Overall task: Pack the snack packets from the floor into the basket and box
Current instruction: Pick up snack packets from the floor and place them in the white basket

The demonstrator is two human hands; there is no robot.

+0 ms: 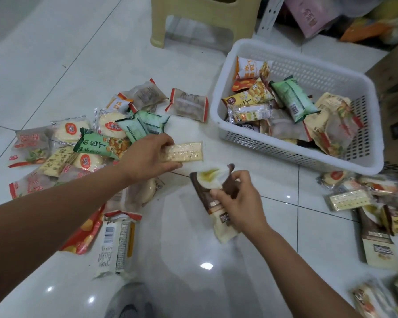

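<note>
With the left hand point(147, 157) gripping a clear-wrapped pale cracker packet point(186, 152) and the right hand point(237, 200) pinching a brown-and-cream pouch point(213, 203), both just short of the white perforated plastic basket point(303, 154), each should be carried over its near rim before letting go.

Basket point(294, 154) far right holding packets, stool point(202, 17) far behind, loose packets point(78, 145) on floor point(55, 53) left, more packets point(363, 203) near right.

Floor tiles point(55, 65): glossy, smooth, reflective. Basket point(262, 143): white perforated plastic, matt. Cracker packet point(189, 151) in my left hand point(147, 157): clear glossy film. Stool point(202, 17): beige plastic.
</note>
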